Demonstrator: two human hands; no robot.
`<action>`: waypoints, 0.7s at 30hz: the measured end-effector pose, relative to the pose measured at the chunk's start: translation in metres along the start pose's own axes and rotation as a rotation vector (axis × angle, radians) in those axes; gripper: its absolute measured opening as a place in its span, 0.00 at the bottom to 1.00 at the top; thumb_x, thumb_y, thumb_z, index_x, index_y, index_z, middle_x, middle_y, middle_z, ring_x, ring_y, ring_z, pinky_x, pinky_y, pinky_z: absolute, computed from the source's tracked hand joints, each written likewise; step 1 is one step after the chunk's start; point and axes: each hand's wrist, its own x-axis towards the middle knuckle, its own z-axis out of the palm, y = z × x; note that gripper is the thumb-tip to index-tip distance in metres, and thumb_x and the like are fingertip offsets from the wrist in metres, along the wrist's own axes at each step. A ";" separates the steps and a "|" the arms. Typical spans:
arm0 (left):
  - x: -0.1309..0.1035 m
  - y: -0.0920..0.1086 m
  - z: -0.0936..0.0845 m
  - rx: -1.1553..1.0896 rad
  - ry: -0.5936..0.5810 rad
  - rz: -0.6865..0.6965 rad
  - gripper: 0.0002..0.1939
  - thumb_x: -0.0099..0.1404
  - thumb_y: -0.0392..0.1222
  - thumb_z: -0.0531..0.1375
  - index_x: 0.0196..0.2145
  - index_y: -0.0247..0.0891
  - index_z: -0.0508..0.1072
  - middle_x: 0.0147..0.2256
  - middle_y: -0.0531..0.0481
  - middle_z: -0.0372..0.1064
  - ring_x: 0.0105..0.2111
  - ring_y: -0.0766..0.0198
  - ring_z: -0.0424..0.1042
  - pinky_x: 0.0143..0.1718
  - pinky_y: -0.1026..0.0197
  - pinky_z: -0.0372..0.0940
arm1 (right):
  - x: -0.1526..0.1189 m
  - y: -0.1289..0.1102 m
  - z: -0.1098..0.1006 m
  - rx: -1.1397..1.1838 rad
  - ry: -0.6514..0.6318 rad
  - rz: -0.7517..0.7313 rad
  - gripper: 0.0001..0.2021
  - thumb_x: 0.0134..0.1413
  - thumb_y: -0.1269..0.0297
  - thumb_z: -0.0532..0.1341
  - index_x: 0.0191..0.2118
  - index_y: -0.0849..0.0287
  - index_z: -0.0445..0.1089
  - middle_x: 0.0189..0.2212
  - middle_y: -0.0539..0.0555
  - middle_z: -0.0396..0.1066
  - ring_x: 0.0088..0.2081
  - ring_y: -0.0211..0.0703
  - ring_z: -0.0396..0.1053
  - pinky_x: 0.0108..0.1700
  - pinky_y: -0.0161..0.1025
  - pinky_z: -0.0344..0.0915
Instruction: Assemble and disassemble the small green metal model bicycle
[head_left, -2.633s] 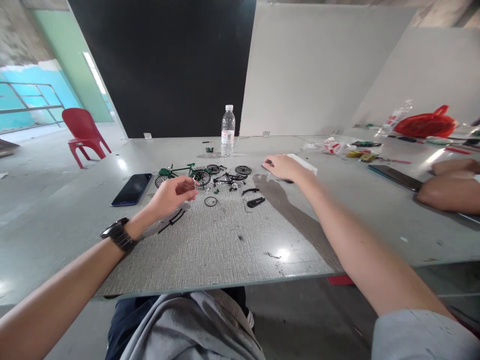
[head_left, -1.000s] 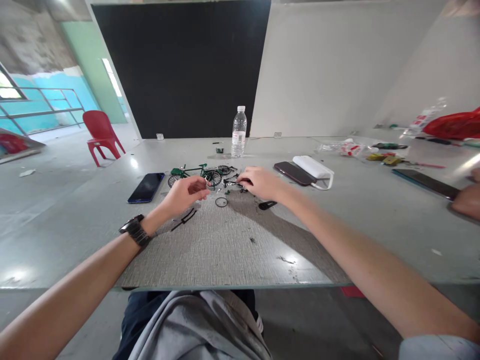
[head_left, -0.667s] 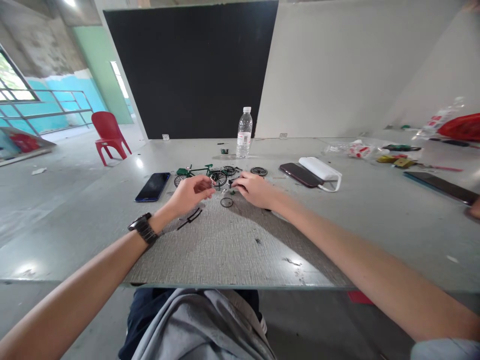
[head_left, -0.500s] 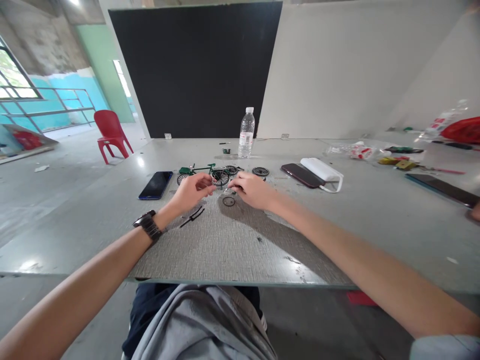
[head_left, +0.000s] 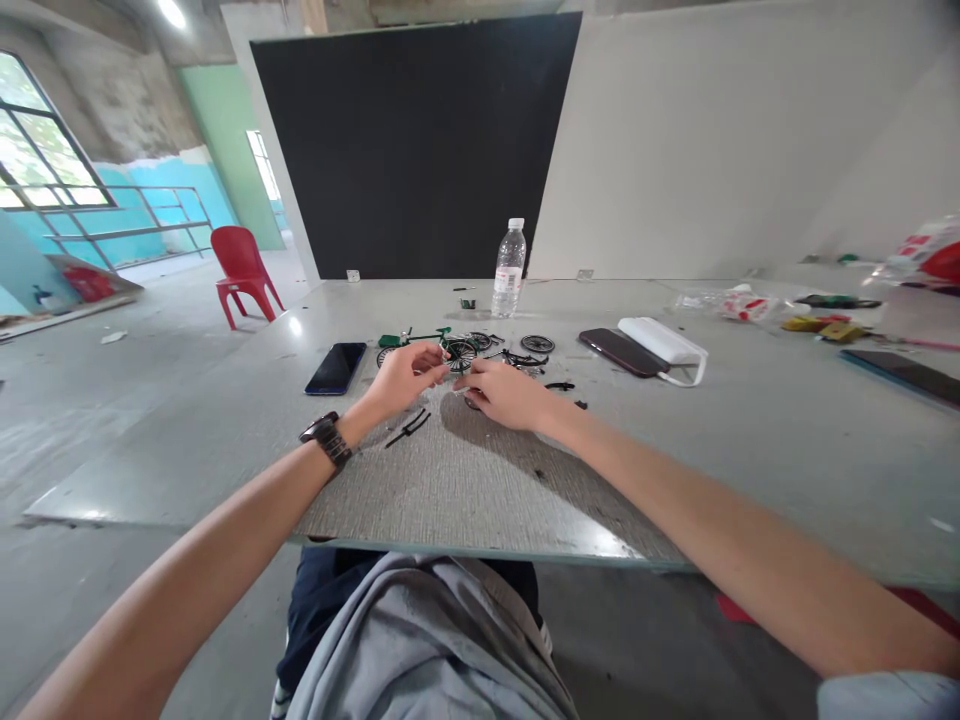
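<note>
My left hand, with a black watch on its wrist, is closed in a pinch in front of a small green model bicycle; what it grips is too small to name. Close to its right, my right hand is bent low over the table, fingers pressed together, any held piece hidden. Under the right fingers a thin dark ring partly shows. Behind the hands lies a loose spoked wheel, beside black parts. A black forked piece rests nearer to me, below the left hand.
A blue-edged phone lies left. A water bottle stands behind the parts. To the right are a dark phone, a white power bank with a cable, plastic wrapping and another phone.
The view has shifted, so the scene sits further right. My right hand has moved down and left over the thin ring, uncovering black parts behind it. The left hand keeps its pinch.
</note>
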 end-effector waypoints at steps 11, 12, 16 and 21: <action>0.002 -0.007 0.000 -0.009 -0.028 0.028 0.09 0.67 0.43 0.66 0.40 0.37 0.73 0.33 0.47 0.77 0.32 0.62 0.77 0.37 0.58 0.72 | 0.004 0.013 0.013 0.102 0.043 0.050 0.17 0.69 0.67 0.55 0.54 0.59 0.79 0.47 0.63 0.75 0.41 0.49 0.74 0.43 0.43 0.66; 0.002 -0.007 0.001 -0.015 -0.031 0.026 0.09 0.67 0.43 0.66 0.40 0.37 0.73 0.33 0.47 0.77 0.32 0.62 0.77 0.37 0.58 0.72 | 0.004 0.014 0.014 0.121 0.051 0.060 0.16 0.68 0.68 0.55 0.53 0.59 0.79 0.46 0.62 0.76 0.41 0.49 0.74 0.43 0.43 0.66; 0.003 -0.005 0.001 -0.032 -0.040 0.012 0.08 0.67 0.41 0.66 0.41 0.37 0.74 0.32 0.48 0.77 0.31 0.62 0.77 0.38 0.58 0.72 | 0.007 0.015 0.016 0.196 0.085 0.112 0.14 0.65 0.70 0.57 0.48 0.59 0.80 0.39 0.60 0.78 0.39 0.48 0.75 0.44 0.43 0.67; 0.003 -0.003 0.002 -0.010 -0.038 0.009 0.08 0.66 0.42 0.67 0.40 0.37 0.74 0.32 0.48 0.77 0.31 0.61 0.77 0.38 0.58 0.72 | 0.007 0.015 0.015 0.233 0.105 0.117 0.13 0.63 0.70 0.59 0.45 0.58 0.81 0.38 0.59 0.79 0.37 0.48 0.75 0.43 0.43 0.68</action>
